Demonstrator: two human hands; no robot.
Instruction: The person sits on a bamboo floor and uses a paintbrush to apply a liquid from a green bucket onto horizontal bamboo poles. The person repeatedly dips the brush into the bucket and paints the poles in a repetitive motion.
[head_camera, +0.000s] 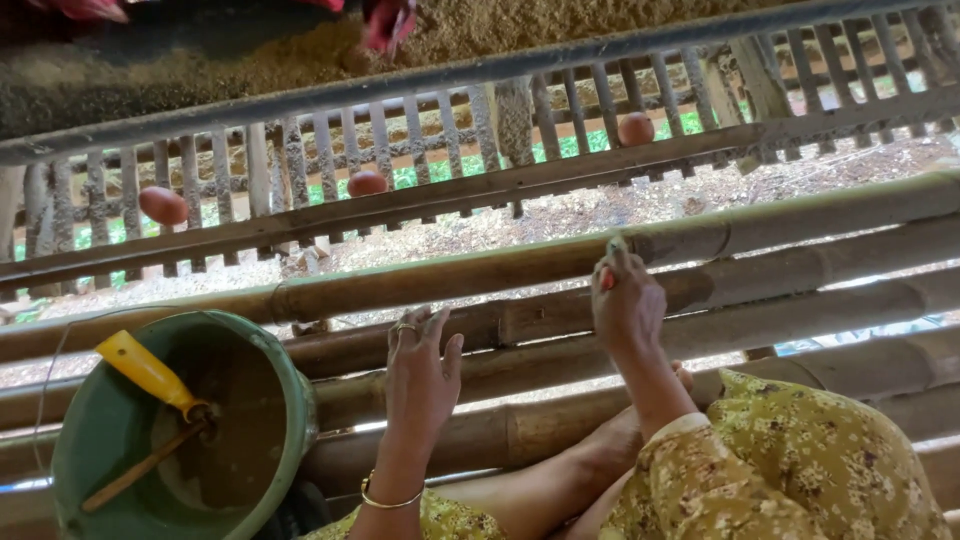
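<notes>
L hand (420, 375) lies flat on brown bamboo poles (540, 335), fingers spread, holding nothing. R hand (628, 305) fingers pinched on small green-red object (611, 262). Green plastic bucket (275, 390) w/ yellow-handled tool (150, 372) just left of L fingers. Brown eggs (366, 183) beyond fingertips, well apart.

Daylight falls through the bamboo-pole floor (800, 265) I sit on, with pale, littered ground (560, 215) showing in the gaps between the poles. Ahead of me runs a slatted wooden cage front (450, 130) with a long grey rail (300, 95), and brown feed (300, 55) lies heaped behind it.
</notes>
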